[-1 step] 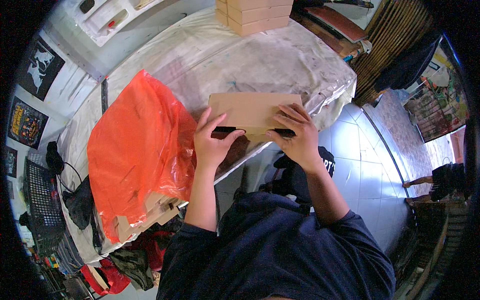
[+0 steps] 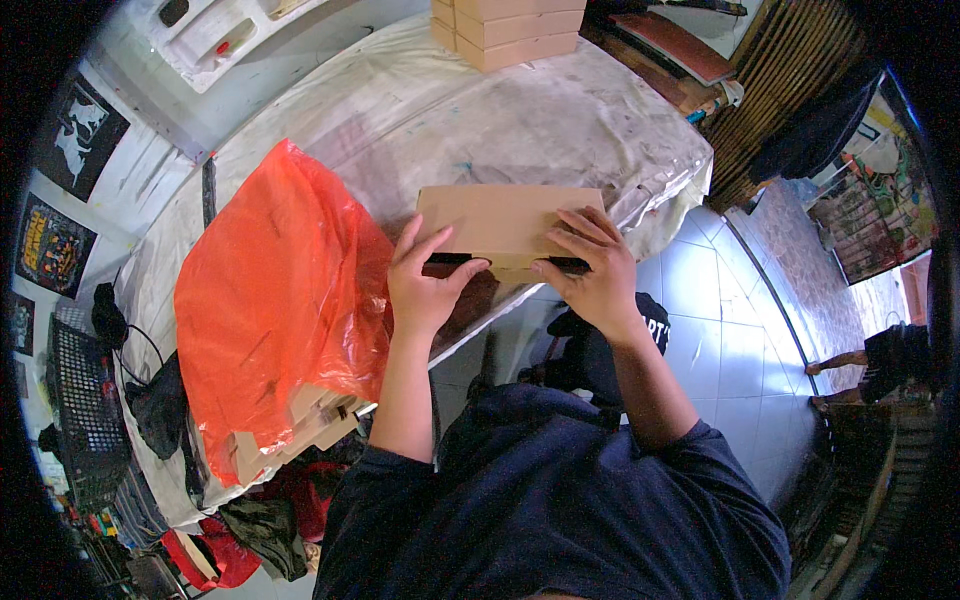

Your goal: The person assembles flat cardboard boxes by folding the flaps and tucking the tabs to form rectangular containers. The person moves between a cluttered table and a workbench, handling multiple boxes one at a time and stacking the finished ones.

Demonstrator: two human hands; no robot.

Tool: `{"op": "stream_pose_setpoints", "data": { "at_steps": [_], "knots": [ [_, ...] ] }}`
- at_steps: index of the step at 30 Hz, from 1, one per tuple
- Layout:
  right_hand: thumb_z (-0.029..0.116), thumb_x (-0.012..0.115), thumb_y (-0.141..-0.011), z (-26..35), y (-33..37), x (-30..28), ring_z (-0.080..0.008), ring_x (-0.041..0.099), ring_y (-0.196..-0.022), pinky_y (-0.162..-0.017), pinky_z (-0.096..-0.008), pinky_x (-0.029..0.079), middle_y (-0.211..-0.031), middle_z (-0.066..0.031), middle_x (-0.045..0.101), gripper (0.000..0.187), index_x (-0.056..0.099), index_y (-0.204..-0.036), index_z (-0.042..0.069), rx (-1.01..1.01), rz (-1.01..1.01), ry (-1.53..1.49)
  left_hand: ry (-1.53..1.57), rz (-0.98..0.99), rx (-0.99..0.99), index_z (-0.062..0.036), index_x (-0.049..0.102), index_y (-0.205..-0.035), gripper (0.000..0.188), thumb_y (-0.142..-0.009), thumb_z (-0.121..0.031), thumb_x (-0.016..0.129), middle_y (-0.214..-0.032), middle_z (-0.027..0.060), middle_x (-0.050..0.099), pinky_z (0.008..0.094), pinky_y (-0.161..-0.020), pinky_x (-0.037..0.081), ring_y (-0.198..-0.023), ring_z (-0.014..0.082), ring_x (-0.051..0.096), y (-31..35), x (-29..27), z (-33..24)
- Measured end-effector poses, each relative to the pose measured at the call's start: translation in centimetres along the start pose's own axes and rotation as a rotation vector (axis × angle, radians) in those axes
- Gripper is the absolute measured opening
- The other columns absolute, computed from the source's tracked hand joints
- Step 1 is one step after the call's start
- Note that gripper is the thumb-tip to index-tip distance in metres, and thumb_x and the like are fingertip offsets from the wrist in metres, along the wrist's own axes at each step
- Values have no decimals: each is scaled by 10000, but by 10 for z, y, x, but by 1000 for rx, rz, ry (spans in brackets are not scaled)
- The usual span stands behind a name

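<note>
A brown cardboard box (image 2: 512,215) rests at the near edge of the covered table, its lid facing up. My left hand (image 2: 425,278) grips its near left corner, with fingers on the lid and thumb at the front flap. At the near right corner my right hand (image 2: 598,262) holds it the same way. Dark gaps show along the front side between lid and box, beside both thumbs. What lies inside the box is hidden. Left of my left hand spreads an orange plastic bag (image 2: 285,300), with flat cardboard pieces (image 2: 300,425) sticking out of its near end.
Several closed cardboard boxes (image 2: 515,35) are stacked at the table's far end. A stained pale cover (image 2: 400,120) drapes the table. At the left stands a black plastic crate (image 2: 88,400). Another person's legs (image 2: 845,380) show at the far right, on the tiled floor (image 2: 700,290).
</note>
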State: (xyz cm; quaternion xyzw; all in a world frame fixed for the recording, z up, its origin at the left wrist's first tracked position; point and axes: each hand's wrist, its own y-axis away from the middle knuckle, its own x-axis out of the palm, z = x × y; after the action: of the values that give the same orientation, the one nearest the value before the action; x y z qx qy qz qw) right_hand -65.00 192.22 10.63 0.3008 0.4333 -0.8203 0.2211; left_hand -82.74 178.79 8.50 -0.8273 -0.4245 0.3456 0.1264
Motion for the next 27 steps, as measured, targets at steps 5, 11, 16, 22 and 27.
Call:
{"op": "stream_pose_setpoints", "data": {
  "at_steps": [5,11,16,22,27],
  "knots": [
    [282,754,-619,-2,-3,4,-352,520,-1092,-925,-415,422,-1109,-74,618,345,684,-912,115,23,-18,26,-19,-34,46,-38,646,-980,500,-557,-215,845,-1236,215,509,379,-955,407,-1132,323,514,-3,4,3],
    [289,731,-649,2,-5,6,-317,531,-1078,-897,-420,421,-1109,-30,619,280,686,-887,149,-2,-29,69,-120,-95,136,-74,644,-1003,446,-613,-211,812,-1259,177,495,417,-997,352,-1199,349,434,2,10,9],
    [284,689,-704,-8,3,14,-238,526,-1084,-884,-428,378,-1126,29,612,197,690,-886,209,-121,-41,88,-165,-75,258,-150,658,-1032,328,-715,-189,732,-1257,96,507,462,-1024,280,-1239,370,348,10,18,9],
    [314,673,-711,-14,6,13,-225,504,-1112,-901,-460,355,-1166,37,588,206,687,-903,242,-169,12,118,-209,-25,272,-174,669,-1037,283,-757,-202,688,-1246,68,526,462,-1028,261,-1238,370,344,17,16,17],
    [231,703,-674,-12,7,1,-259,521,-1097,-884,-422,383,-1163,8,594,218,686,-889,200,-217,57,167,-276,49,225,-163,670,-1041,278,-768,-212,675,-1257,64,526,448,-1033,261,-1257,362,328,20,6,-1]
  ]
}}
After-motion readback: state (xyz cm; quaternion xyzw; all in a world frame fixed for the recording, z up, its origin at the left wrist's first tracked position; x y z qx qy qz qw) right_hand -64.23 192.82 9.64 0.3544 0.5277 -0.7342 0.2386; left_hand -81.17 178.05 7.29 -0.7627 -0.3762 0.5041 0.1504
